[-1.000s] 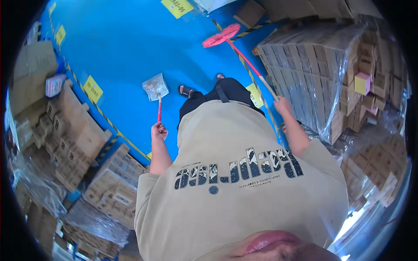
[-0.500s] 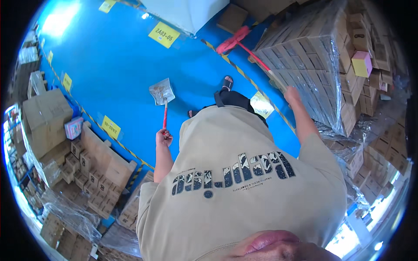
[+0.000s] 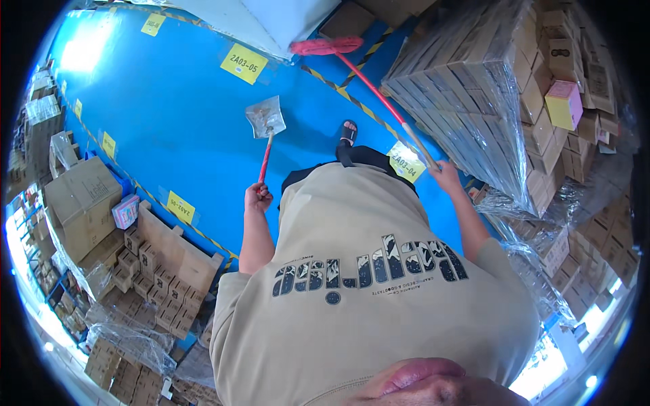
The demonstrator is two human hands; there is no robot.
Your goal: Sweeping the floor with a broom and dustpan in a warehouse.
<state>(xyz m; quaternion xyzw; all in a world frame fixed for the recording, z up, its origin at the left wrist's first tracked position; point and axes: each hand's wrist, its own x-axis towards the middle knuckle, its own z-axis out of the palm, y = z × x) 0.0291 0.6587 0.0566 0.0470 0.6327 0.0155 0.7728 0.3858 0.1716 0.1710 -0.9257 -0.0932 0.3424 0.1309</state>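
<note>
Dustpan (image 3: 263,115) and mop (image 3: 327,47) held well apart over blue floor (image 3: 169,115).
Boxes (image 3: 166,294) stand far left; the left hand (image 3: 258,197) grips the dustpan's handle (image 3: 266,160), pointing ahead; the right hand (image 3: 445,177) is closed on the mop's pole (image 3: 420,145), near a wrapped stack (image 3: 467,101).

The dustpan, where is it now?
In the head view, the dustpan is left of centre, seen against the blue floor, its red handle in the left hand's grip.

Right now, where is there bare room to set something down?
The blue floor left of the dustpan is bare, bordered by yellow floor labels ahead and leftward. It's crowded around the red broom head, beside the brown carton, and along the plastic-wrapped carton stack.
</note>
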